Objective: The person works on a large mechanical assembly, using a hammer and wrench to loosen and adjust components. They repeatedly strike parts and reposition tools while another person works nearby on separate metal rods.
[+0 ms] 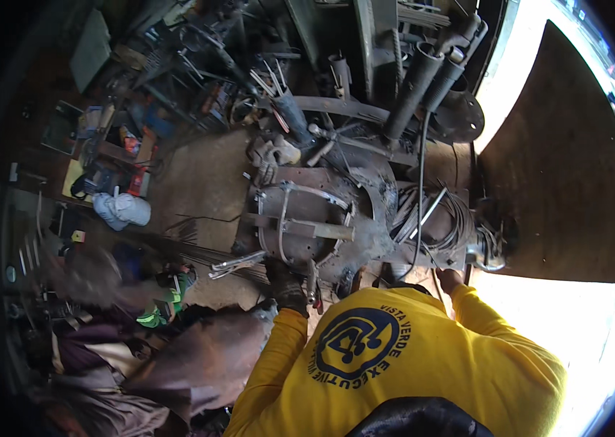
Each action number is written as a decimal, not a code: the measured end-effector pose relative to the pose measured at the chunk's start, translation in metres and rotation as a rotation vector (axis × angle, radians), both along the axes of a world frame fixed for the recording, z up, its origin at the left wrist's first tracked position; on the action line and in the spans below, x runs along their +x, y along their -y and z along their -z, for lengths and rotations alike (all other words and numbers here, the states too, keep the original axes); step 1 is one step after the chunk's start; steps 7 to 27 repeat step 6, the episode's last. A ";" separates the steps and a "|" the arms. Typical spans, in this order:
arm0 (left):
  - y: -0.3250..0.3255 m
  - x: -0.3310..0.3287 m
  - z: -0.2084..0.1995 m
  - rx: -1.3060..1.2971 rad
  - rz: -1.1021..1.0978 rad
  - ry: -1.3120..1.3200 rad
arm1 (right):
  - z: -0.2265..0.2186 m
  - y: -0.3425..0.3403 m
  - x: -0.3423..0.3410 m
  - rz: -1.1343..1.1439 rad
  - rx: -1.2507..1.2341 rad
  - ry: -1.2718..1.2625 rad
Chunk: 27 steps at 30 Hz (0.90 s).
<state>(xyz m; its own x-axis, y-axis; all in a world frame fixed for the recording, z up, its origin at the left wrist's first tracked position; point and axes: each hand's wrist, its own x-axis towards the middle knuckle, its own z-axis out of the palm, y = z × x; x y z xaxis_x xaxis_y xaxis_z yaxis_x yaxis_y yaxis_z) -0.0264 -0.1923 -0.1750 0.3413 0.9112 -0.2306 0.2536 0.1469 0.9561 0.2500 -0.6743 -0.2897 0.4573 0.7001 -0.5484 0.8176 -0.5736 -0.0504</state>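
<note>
My left hand (287, 290), in a dark glove, is at the near edge of a rusty metal plate (300, 177). Its fingers blend into shadow, so their grip is unclear. Close beside it stands a short metal tool (312, 280) that I cannot identify. On the plate rests a ring-shaped frame of bent rods (283, 218) with a flat bar (322, 231) across it. My bare right hand (450, 280) is below the table's near right edge, its fingers curled beside a thin dark rod or cable; what they hold is hidden.
Coiled wire (453, 226) lies right of the plate. A dark cable (422, 160) hangs down from upright pipes (415, 87). A pale glove (275, 151) and a can of rods (291, 115) sit behind the frame. A large brown panel (562, 167) stands right. At left, a blurred person (93, 273) appears among clutter.
</note>
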 end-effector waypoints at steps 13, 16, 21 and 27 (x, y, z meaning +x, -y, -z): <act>0.016 0.034 -0.088 -0.390 -0.267 0.369 | 0.007 -0.009 0.017 0.038 -0.059 -0.079; 0.016 0.034 -0.088 -0.390 -0.267 0.369 | 0.007 -0.009 0.017 0.038 -0.059 -0.079; 0.016 0.034 -0.088 -0.390 -0.267 0.369 | 0.007 -0.009 0.017 0.038 -0.059 -0.079; 0.016 0.034 -0.088 -0.390 -0.267 0.369 | 0.007 -0.009 0.017 0.038 -0.059 -0.079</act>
